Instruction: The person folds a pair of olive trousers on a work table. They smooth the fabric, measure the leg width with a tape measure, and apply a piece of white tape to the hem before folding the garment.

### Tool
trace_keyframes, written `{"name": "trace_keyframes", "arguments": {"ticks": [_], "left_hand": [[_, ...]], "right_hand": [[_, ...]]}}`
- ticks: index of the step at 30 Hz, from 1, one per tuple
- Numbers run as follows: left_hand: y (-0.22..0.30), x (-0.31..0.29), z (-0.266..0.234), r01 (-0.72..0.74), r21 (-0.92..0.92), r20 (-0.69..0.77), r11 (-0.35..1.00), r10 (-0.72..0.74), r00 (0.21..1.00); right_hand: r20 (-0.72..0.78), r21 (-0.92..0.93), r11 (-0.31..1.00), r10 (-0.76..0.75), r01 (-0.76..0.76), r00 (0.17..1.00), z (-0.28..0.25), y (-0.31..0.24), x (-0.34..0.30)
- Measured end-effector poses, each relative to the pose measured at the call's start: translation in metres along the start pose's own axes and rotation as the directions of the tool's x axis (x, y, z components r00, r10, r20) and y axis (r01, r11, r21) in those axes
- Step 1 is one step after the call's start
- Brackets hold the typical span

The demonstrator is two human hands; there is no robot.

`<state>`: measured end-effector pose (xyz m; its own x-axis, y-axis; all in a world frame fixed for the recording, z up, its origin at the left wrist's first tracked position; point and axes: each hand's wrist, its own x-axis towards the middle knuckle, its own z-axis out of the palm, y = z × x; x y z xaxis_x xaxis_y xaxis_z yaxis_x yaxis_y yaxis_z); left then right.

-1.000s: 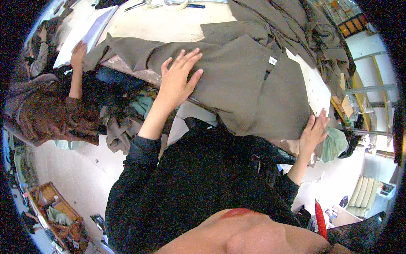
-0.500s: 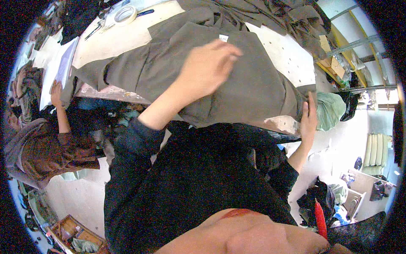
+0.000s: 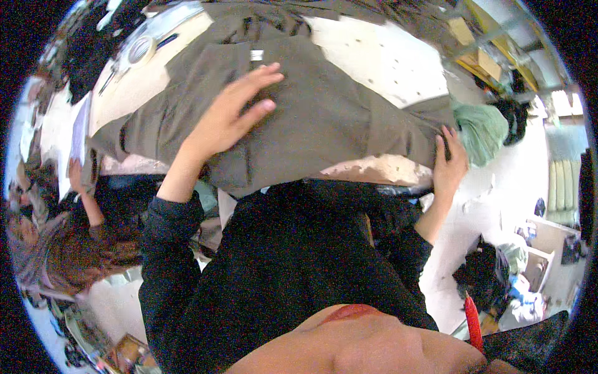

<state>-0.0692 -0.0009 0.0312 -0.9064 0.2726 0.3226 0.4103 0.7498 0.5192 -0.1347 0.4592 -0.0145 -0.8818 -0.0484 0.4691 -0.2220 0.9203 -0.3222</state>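
A brown-grey long-sleeved garment (image 3: 299, 118) lies spread over the table, with its sleeves reaching out to both sides. Near its upper edge a small white label (image 3: 256, 55) shows. My left hand (image 3: 233, 115) rests on the cloth just below the label, palm down, fingers stretched and thumb apart. At the end of the right sleeve is my right hand (image 3: 451, 161), its fingers and thumb apart against the edge of the cloth. No firm grip on the sleeve shows there.
Tape rolls (image 3: 142, 50) lie at the table's far left. More brown cloth (image 3: 367, 11) is heaped along the back. A green bag (image 3: 483, 134) stands beside the table's right end. Another person (image 3: 81, 249) works at the left, one hand by a pale board.
My left hand has come down from above the garment and lies flat on it. My right hand remains at the sleeve end. The view has shifted, so the garment appears further left.
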Motion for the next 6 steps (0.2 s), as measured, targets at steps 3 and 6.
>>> {"name": "trace_keyframes", "arguments": {"ticks": [3,6], "left_hand": [[-0.024,-0.039,-0.054,0.194,-0.035,-0.299,0.98,-0.196,0.934],[-0.064,-0.064,-0.088,0.391,0.098,-0.367,0.915,-0.332,0.869]], "right_hand": [[-0.02,0.008,1.0,0.022,-0.022,1.0,-0.002,-0.008,0.006],[0.091,0.2,0.969,0.128,-0.144,0.988,-0.007,-0.022,0.021]]}}
